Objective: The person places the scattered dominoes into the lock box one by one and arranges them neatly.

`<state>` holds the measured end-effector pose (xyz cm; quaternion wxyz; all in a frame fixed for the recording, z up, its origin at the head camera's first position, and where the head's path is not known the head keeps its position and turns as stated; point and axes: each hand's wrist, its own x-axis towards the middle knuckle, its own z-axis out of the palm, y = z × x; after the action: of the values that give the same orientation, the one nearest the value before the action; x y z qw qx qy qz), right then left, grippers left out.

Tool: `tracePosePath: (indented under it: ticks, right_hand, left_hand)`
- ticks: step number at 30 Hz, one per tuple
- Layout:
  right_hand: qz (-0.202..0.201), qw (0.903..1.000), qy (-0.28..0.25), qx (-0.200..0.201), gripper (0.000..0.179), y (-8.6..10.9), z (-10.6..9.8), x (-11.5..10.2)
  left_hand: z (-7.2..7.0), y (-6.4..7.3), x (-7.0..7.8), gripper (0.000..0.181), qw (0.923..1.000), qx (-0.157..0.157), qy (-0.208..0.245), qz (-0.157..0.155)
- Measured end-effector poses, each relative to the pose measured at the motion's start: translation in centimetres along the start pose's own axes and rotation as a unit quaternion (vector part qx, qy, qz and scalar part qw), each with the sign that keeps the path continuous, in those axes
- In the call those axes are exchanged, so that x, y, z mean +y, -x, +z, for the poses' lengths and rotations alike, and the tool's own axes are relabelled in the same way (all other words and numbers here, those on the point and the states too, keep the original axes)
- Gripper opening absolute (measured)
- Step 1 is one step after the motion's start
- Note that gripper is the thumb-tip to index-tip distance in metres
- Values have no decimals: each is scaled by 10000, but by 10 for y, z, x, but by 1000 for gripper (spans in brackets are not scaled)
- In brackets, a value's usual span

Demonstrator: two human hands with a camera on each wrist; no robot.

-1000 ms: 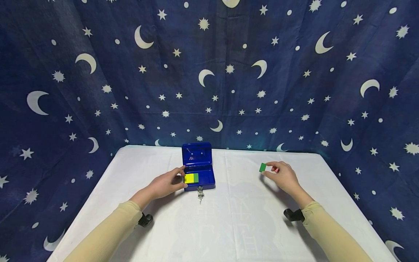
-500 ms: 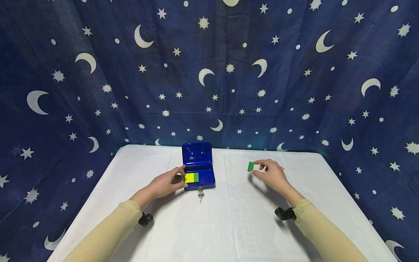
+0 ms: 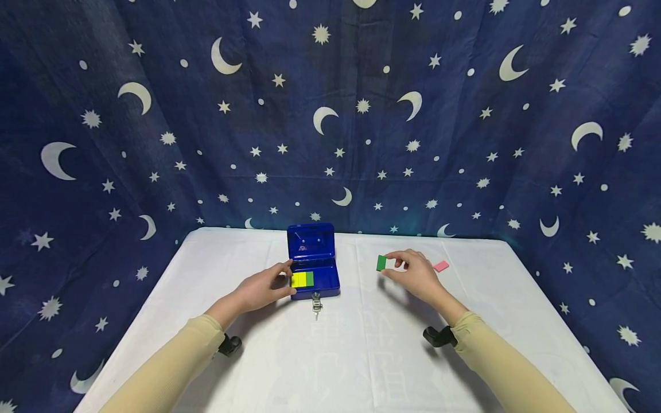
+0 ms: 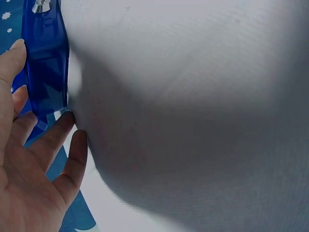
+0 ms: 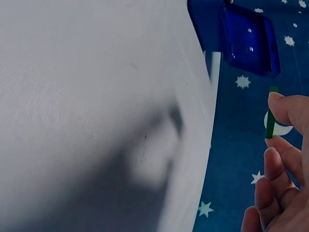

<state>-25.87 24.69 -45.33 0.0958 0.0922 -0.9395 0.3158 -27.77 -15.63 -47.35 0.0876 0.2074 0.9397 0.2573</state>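
Observation:
An open blue cash box (image 3: 325,279) stands left of centre, its lid (image 3: 311,242) raised and keys (image 3: 317,310) hanging at its front. Inside, yellow blocks (image 3: 298,280) and a green block (image 3: 309,279) sit in a row against the left side. My left hand (image 3: 261,288) touches the box's left end, with the thumb at the front corner and a finger toward the back; its other fingers are spread in the left wrist view. My right hand (image 3: 415,278) pinches a thin green block (image 3: 381,263) upright by its edges between thumb and finger, above the table right of the box.
A pink block (image 3: 441,266) lies on the white-covered table (image 3: 351,355) just beyond my right hand. A dark blue curtain (image 3: 361,143) with moons and stars surrounds the table's back and sides.
My right hand has moved left toward the cash box with the green block, uncovering the pink block behind it. My left hand has stayed at the box.

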Motion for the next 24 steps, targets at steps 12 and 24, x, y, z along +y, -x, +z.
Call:
tracePosePath:
  ticks: [12,24]
  right_hand:
    - [-64,9998,-163,-125,44,-7,14,-17]
    - [-165,9994,-210,-206,42,-13,26,-32]
  left_hand:
    - [0,0,-1,63,10000,-15,15,8]
    - [0,1,-1,77,10000,3,-36,25]
